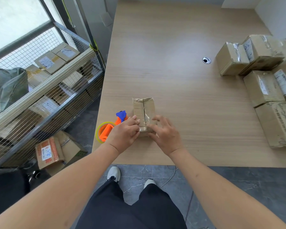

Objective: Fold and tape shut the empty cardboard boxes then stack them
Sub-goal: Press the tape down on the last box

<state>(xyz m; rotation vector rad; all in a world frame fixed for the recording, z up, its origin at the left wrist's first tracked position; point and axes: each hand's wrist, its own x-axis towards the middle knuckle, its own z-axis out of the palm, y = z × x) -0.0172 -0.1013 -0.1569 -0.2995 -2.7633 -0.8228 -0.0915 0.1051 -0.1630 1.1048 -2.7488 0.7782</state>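
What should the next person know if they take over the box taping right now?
Left hand: fingertips on the near left edge of the small box, seemingly pressing tape down.
Right hand: fingers spread and relaxed at the box's near right corner, gripping nothing.
Tape dispenser lies on the table, left of the box.
Done: flaps closed, clear tape along the top seam.
Left: smooth the tape end, then move the box to the taped boxes at the right.

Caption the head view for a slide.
Both hands, left and right, press clear tape onto a small brown cardboard box beside an orange-and-blue tape dispenser.
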